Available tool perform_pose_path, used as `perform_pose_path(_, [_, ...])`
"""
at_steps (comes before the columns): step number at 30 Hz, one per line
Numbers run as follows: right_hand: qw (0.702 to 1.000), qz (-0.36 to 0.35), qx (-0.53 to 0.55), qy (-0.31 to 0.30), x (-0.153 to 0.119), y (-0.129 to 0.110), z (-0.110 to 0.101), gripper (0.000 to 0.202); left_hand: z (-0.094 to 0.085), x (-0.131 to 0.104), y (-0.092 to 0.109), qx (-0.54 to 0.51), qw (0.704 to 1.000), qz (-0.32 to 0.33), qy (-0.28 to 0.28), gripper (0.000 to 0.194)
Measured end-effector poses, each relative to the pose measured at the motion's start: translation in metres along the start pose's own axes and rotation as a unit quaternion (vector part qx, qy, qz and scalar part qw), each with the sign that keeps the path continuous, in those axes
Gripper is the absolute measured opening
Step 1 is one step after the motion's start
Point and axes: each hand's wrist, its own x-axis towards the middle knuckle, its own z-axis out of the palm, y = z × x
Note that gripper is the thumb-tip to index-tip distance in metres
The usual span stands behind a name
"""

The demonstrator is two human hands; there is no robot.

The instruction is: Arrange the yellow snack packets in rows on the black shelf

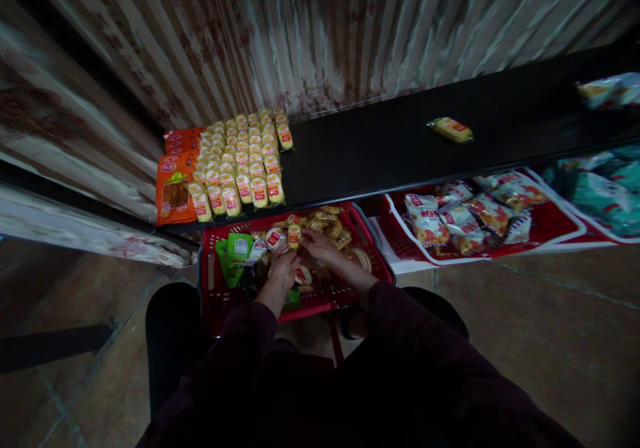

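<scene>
Both hands are inside the red basket (213, 311) at my knees. My left hand (283, 269) is closed on a small yellow wrapped snack cake (295, 236), thumb towards its lower end. Beside those fingers is a packet with a round red-and-white label (275, 237). My right hand (321, 246) has its fingers curled at the cake's right side; what they grip, if anything, is hidden. Around the hands lie wrapped biscuits (343, 237) and a green packet (233, 258). Upright rows of similar yellow snack cakes (240, 168) stand on the black shelf just beyond.
Orange packets (175, 188) stand at the left end of the black shelf (340, 155). A single yellow cake (451, 129) lies farther right on it. Another red basket (395, 241) holds several snack bags, with teal packages (607, 191) beside it. A pleated curtain (320, 35) hangs behind.
</scene>
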Motion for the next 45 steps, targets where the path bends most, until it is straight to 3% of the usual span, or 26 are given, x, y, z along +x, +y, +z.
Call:
perform_pose_path(7, [0.99,0.033,0.137,-0.013,0.007,0.002,0.011,0.049,0.002,-0.006,0.009,0.014,1.0,0.006,-0.008,0.02])
perform_pose_path(15, [0.968,0.001,0.251,-0.025,0.008,0.011,0.011,0.055,0.004,-0.005,0.019,0.045,0.999,0.025,0.001,0.018])
perform_pose_path(28, [0.944,0.018,0.325,-0.062,0.002,0.014,0.01,0.056,-0.004,-0.009,0.015,0.064,0.995,0.067,-0.043,0.035])
perform_pose_path(36, [0.946,0.002,0.318,-0.057,0.006,0.014,0.01,0.057,-0.005,-0.002,0.011,0.098,0.992,0.08,-0.013,0.031])
perform_pose_path(45, [0.951,-0.028,0.302,-0.06,0.005,0.011,0.017,0.044,0.002,0.001,0.011,0.085,0.989,0.117,0.027,0.038])
